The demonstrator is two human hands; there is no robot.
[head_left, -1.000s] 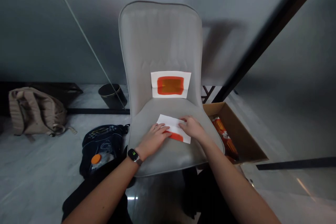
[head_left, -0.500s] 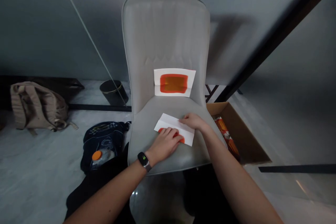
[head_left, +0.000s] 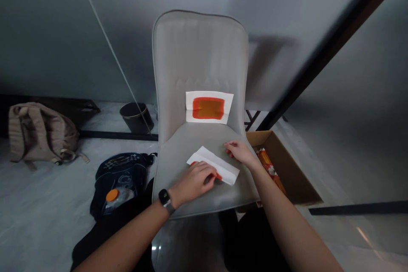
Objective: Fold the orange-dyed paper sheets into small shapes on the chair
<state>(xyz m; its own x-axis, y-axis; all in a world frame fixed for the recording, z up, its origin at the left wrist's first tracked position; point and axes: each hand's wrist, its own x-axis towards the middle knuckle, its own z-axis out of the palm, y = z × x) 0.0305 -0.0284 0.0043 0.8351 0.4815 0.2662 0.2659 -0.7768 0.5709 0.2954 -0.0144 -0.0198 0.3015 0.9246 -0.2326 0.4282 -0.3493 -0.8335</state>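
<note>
A white paper sheet (head_left: 225,169) with a crease along it and a red-orange patch lies slanted on the grey chair seat. Over its near edge, my left hand (head_left: 196,180) bends its fingers and thumb, gripping the paper; the hand covers most of the red patch. My right hand (head_left: 239,151) hovers by the sheet's far right side, apart from it, fingers loosely bent with nothing seen in them. A second white sheet (head_left: 208,107), printed with an orange-brown rectangle in a red border, leans upright against the chair back.
The grey chair (head_left: 200,51) stands before a glassy wall. At its right is a cardboard box (head_left: 291,174) holding several red-and-orange packets (head_left: 269,168). To the left are a dark backpack (head_left: 119,178), a bottle with an orange cap (head_left: 112,195), a black bin (head_left: 137,117) and a beige backpack (head_left: 43,134).
My right hand has let go of the sheet and drawn slightly away. The sheet looks narrower and more slanted under my left hand. The whole view has shifted a little.
</note>
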